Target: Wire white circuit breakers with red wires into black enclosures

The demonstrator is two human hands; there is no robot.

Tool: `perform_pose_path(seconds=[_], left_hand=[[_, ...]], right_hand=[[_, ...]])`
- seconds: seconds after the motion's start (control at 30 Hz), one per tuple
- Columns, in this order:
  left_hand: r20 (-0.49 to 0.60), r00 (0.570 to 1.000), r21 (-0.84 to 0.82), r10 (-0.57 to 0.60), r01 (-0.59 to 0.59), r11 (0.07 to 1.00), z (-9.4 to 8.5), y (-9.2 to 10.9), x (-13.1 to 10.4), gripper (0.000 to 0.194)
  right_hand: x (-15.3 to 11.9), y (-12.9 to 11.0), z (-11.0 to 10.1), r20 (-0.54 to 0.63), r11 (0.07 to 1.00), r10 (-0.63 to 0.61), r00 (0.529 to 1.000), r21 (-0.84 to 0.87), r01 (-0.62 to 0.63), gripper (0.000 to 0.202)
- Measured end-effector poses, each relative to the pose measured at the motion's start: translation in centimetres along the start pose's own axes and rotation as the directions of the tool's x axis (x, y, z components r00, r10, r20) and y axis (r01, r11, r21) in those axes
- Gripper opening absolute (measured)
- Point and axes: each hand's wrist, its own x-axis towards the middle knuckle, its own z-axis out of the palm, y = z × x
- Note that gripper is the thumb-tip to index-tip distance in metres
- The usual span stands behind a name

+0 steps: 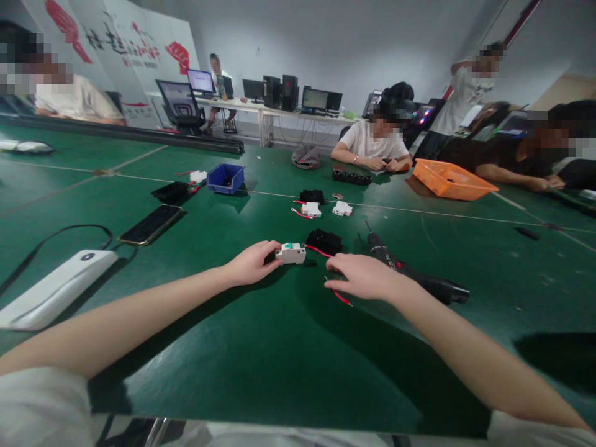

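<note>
My left hand point(255, 263) grips a small white circuit breaker point(292, 254) with a green switch by its left end, just at the table surface. My right hand point(361, 274) reaches in from the right, thumb and forefinger apart. One short red wire point(318, 251) runs up to its fingertips; whether they touch it I cannot tell. A second red wire point(342, 298) lies below the thumb. Behind the wires sits a black part point(323, 240). A black power screwdriver point(410, 270) lies to the right, partly behind my right hand.
Farther back lie two white breakers point(311, 210) point(343, 208), a black block point(311, 197), a blue bin point(226, 179) and an orange crate point(449, 180). On the left are a phone point(151, 225) and a white device point(60, 288) with a strap. Several people sit or stand around.
</note>
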Motion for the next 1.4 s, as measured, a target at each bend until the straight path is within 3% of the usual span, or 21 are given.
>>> perform_pose_path(seconds=[0.07,0.2,0.37,0.6,0.8,1.0,1.1,1.27,1.4], left_hand=[[0.03,0.999,0.035,0.036,-0.037,0.999,-0.1,0.0,0.0,0.032],[0.059,0.997,0.054,0.059,-0.062,0.997,-0.2,0.1,0.0,0.033],[0.078,0.994,0.082,0.075,-0.081,0.993,-0.2,0.4,0.0,0.031],[0.082,0.99,0.11,0.116,-0.125,0.986,-0.3,0.7,0.0,0.02],[0.097,0.985,0.173,0.141,-0.156,0.972,-0.2,0.7,-0.1,0.017],[0.106,0.985,0.206,0.136,-0.155,0.966,-0.4,1.0,-0.1,0.016],[0.116,0.986,0.203,0.123,-0.145,0.968,-0.6,1.3,-0.1,0.015],[0.117,0.985,0.191,0.126,-0.147,0.971,-0.6,1.3,-0.1,0.019],[0.121,0.984,0.197,0.13,-0.153,0.969,-0.5,1.1,0.0,0.014]], right_hand=[[-1.0,0.8,-1.3,0.065,0.997,0.06,0.996,0.052,-0.063,0.048],[-2.1,0.8,-2.3,0.232,0.986,0.168,0.958,-0.02,-0.168,0.034],[-1.6,-0.2,-1.4,0.353,0.993,0.077,0.932,0.053,-0.102,0.048],[-1.8,-2.1,-1.6,0.379,0.999,0.033,0.925,0.011,-0.04,0.02],[-2.3,-2.7,-2.2,0.323,1.0,-0.015,0.946,0.022,0.008,0.011],[-2.4,-1.9,-2.8,0.247,0.999,-0.009,0.969,0.046,-0.002,0.014],[-2.2,-2.0,-2.1,0.304,0.999,-0.024,0.952,0.035,0.014,0.023],[-1.6,-1.3,-1.0,0.38,0.995,-0.074,0.922,0.09,0.042,0.02],[-0.9,0.5,-1.0,0.341,0.999,0.03,0.94,0.032,-0.043,0.021]])
